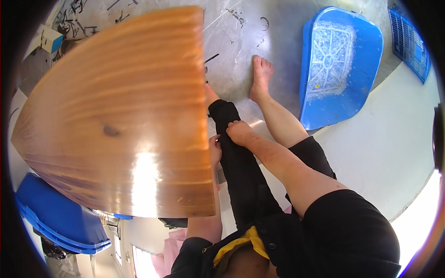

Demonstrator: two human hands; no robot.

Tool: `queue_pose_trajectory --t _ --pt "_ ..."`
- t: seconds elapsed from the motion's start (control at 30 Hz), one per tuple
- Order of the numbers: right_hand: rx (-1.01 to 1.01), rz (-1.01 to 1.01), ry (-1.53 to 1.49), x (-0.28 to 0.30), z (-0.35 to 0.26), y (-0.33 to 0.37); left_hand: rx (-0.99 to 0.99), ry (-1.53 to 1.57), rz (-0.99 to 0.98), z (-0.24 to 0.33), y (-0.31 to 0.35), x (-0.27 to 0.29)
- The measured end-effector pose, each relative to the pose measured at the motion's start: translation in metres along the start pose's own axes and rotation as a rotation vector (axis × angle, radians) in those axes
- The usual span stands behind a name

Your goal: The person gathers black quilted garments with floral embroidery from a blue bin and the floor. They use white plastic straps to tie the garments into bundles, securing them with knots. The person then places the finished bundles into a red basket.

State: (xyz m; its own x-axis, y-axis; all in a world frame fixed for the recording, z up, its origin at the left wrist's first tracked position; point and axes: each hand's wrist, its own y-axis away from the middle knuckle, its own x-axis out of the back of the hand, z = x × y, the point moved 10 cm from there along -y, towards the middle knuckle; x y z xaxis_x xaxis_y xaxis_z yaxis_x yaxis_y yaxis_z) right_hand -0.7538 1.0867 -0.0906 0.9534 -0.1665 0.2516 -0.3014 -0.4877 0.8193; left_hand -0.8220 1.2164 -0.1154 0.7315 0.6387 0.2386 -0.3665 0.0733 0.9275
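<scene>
Both of my hands are at the left leg of my black trousers (pixel 243 178), which reaches down close to the ankle. My right hand (pixel 238 132) is closed on the cloth along the shin, its fingers bunched together. On the other side of the same leg, my left hand (pixel 215 150) has its fingertips pinched at the cloth; the wooden tabletop (pixel 120 106) hides part of that hand. My right leg is bare from the foot (pixel 262 76) to the knee, where the black cloth (pixel 313 153) sits gathered. The left foot is mostly hidden by the tabletop.
A blue plastic basin (pixel 366 60) with whitish residue stands at the right, near a blue slatted basket (pixel 410 44). Stacked blue tubs (pixel 60 213) are at the lower left. Black scraps (pixel 236 17) lie on the grey floor, with a small box (pixel 50 39) at the far left.
</scene>
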Motion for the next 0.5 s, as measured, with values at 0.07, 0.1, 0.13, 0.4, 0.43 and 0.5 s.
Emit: queue_pose_trajectory --t 0.07,0.1,0.13,0.4,0.43,0.5 --pt "0.018 0.037 -0.009 0.001 0.002 -0.001 0.037 0.032 0.041 0.014 -0.002 0.013" --pt "0.019 0.088 -0.05 0.002 0.005 0.0 0.054 0.05 0.059 0.02 -0.004 0.018" --pt "0.018 0.139 -0.091 0.002 0.008 0.001 0.066 0.062 0.065 0.027 -0.005 0.021" --pt "-0.478 0.19 -0.826 -0.026 0.08 0.03 -0.355 -0.139 0.191 0.073 -0.018 0.033" --pt "-0.484 0.12 -0.844 -0.032 0.08 0.031 -0.278 -0.121 0.121 0.065 -0.027 0.027" --pt "-0.449 0.095 -0.879 -0.035 0.077 0.033 -0.123 -0.087 -0.026 0.058 -0.033 0.017"
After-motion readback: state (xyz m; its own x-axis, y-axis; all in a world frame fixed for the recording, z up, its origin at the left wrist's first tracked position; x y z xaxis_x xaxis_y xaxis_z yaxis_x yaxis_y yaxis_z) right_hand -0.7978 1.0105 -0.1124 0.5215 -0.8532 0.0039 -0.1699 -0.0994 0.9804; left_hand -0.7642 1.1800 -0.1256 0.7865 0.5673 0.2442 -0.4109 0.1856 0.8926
